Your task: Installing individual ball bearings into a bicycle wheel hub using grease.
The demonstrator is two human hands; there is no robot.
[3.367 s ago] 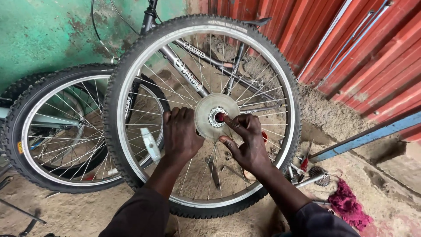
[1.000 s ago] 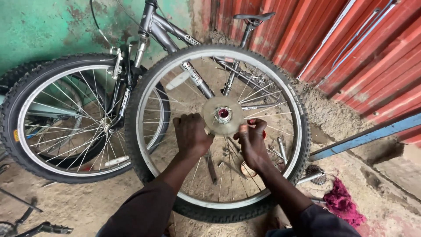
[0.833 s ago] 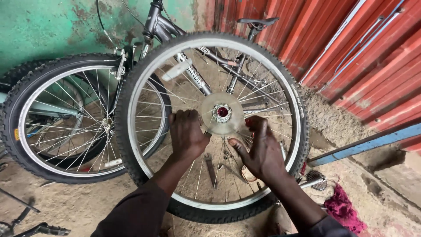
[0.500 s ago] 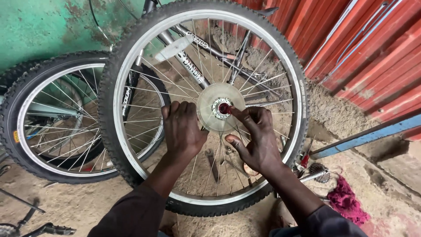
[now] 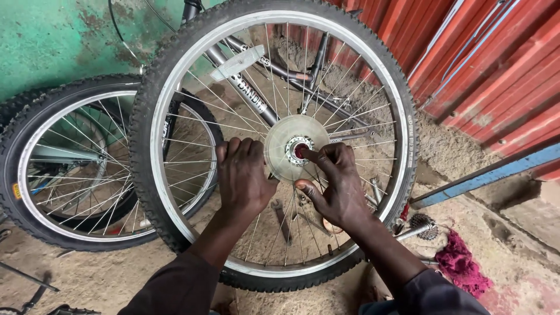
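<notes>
A loose bicycle wheel [image 5: 153,116] with a knobbly black tyre, silver rim and spokes stands upright in front of me. A clear plastic disc [image 5: 279,139] surrounds its hub [image 5: 297,151]. My left hand [image 5: 244,178] grips the spokes and the disc's left edge. My right hand [image 5: 335,184] rests on the spokes to the right, its index finger pressed into the hub's centre and its thumb stretched out below.
A grey-framed bicycle [image 5: 245,96] leans on the green wall behind, its own wheel [image 5: 35,175] to the left. Red corrugated sheeting [image 5: 496,64] fills the right. On the sandy ground lie a sprocket cluster [image 5: 423,223], a magenta rag [image 5: 464,269] and a blue bar [image 5: 490,175].
The wheel has tilted and shifted in my hands. My right hand moved from the spokes below the hub up to the hub, index finger now in its centre. My left hand kept its grip.
</notes>
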